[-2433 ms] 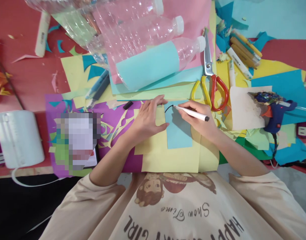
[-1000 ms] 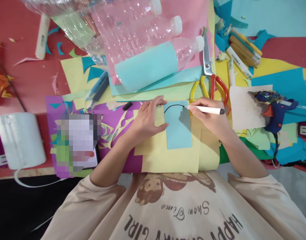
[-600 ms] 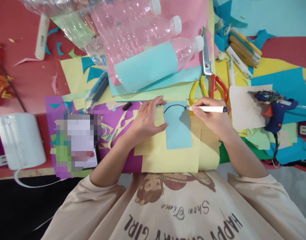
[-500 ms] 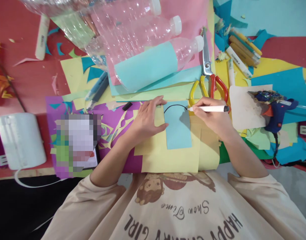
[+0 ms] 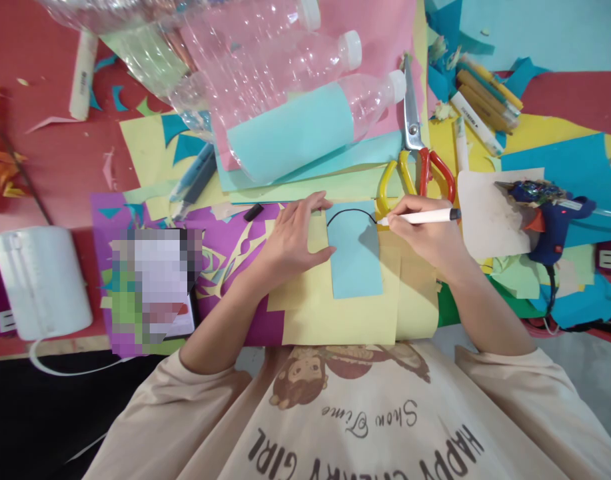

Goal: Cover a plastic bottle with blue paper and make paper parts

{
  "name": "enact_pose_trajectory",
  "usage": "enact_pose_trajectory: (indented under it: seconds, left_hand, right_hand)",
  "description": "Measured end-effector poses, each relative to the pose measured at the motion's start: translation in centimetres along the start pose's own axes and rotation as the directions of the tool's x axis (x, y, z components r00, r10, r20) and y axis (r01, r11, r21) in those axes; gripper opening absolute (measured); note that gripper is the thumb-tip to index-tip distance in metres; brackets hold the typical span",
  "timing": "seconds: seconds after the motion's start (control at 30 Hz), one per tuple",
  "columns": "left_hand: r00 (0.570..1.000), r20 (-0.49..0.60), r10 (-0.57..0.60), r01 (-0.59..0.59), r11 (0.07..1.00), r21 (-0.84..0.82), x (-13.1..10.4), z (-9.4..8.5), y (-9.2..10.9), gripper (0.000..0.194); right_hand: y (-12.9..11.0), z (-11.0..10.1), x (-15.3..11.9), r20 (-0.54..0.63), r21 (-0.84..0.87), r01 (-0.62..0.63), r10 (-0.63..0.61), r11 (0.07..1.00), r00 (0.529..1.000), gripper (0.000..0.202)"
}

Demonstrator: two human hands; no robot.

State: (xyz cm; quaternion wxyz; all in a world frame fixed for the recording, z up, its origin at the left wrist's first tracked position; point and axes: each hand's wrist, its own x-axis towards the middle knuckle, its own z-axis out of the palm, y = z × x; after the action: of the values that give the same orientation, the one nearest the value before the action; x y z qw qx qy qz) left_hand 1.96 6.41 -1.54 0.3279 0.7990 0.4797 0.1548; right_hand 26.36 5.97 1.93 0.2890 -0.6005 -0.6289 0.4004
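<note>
A light blue paper rectangle [image 5: 355, 267] lies on pale yellow paper [image 5: 310, 323] in front of me. A black curved line arches across its upper part. My right hand [image 5: 415, 230] grips a white marker [image 5: 432, 216], its tip at the line's right end by the paper's right edge. My left hand [image 5: 298, 233] rests with fingers apart at the blue paper's left edge, thumb tip touching near it. A small black marker cap [image 5: 254, 213] lies on purple paper left of that hand.
Scissors [image 5: 412, 130] with red and yellow handles lie beyond my right hand. Clear plastic bottles [image 5: 375, 107], one wrapped in light blue paper, lie at the back. A blue glue gun [image 5: 552, 230] is at right, a blurred-out phone [image 5: 178, 323] and white case [image 5: 42, 283] at left.
The marker tip has moved slightly right and toward me, and the black line now reaches a little further down at its right end. My left hand has stayed in place.
</note>
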Motion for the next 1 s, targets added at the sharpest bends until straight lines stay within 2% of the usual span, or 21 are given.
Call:
enact_pose_trajectory:
  seconds: [0.13,0.23,0.3,0.4,0.47,0.57,0.63,0.7,0.77,0.83,0.9,1.0]
  left_hand:
    - [1.0,-0.006,0.005,-0.005,1.0,0.005,0.0,0.1,-0.1,0.077]
    - [1.0,-0.012,0.011,-0.011,1.0,0.011,0.0,0.0,0.0,0.075]
    - [0.999,-0.017,0.032,-0.032,0.999,0.022,0.0,-0.1,0.1,0.067]
    - [0.996,-0.043,0.074,-0.073,0.997,0.034,0.1,-0.2,0.3,0.045]
    - [0.99,-0.105,0.09,-0.088,0.996,0.023,0.2,-0.4,0.3,0.03]
    - [0.965,-0.254,0.069,-0.071,0.997,0.003,0.1,-1.2,0.2,0.017]
    - [0.942,-0.336,0.02,-0.011,1.0,0.029,-0.2,-2.1,-0.1,0.012]
    - [0.927,-0.37,-0.06,0.11,0.987,0.114,-0.7,-3.1,-0.6,0.008]
    - [0.901,-0.387,-0.197,0.296,0.931,0.215,-1.3,-4.1,-1.5,0.018]
    - [0.86,-0.391,-0.327,0.437,0.867,0.238,-1.8,-4.8,-2.4,0.025]
    - [0.852,-0.367,-0.374,0.471,0.854,0.222,-2.1,-5.1,-2.8,0.015]
    - [0.866,-0.385,-0.32,0.414,0.89,0.19,-2.0,-5.1,-1.5,0.01]
  right_hand:
    - [-0.3,-0.4,0.0,-0.024,0.063,-0.039,0.041,0.997,0.999,0.014]
    - [-0.4,-0.9,0.0,-0.122,0.151,-0.058,0.077,0.987,0.99,0.017]
    - [-0.4,-1.0,0.0,-0.18,0.199,-0.032,0.069,0.98,0.981,0.017]
    - [-0.3,-1.1,-0.1,-0.213,0.225,0.008,0.041,0.974,0.976,0.016]
    - [-0.2,-1.0,-0.1,-0.205,0.218,0.016,0.029,0.976,0.978,0.015]
    - [-0.1,-1.0,-0.1,-0.185,0.213,0.047,-0.007,0.976,0.983,0.013]
    - [-0.1,-1.1,-0.1,-0.177,0.235,0.063,-0.021,0.97,0.984,0.01]
    - [-0.1,-1.1,0.0,-0.161,0.289,0.056,-0.009,0.956,0.987,0.009]
    - [0.0,-1.1,0.1,-0.125,0.374,0.037,0.011,0.927,0.992,0.009]
    - [0.2,-1.0,0.3,-0.065,0.473,0.0,0.035,0.881,0.997,0.012]
    - [0.3,-0.8,0.5,0.019,0.563,-0.072,0.074,0.824,0.997,0.015]
    - [0.2,-0.7,0.8,0.134,0.664,-0.183,0.125,0.725,0.983,0.017]
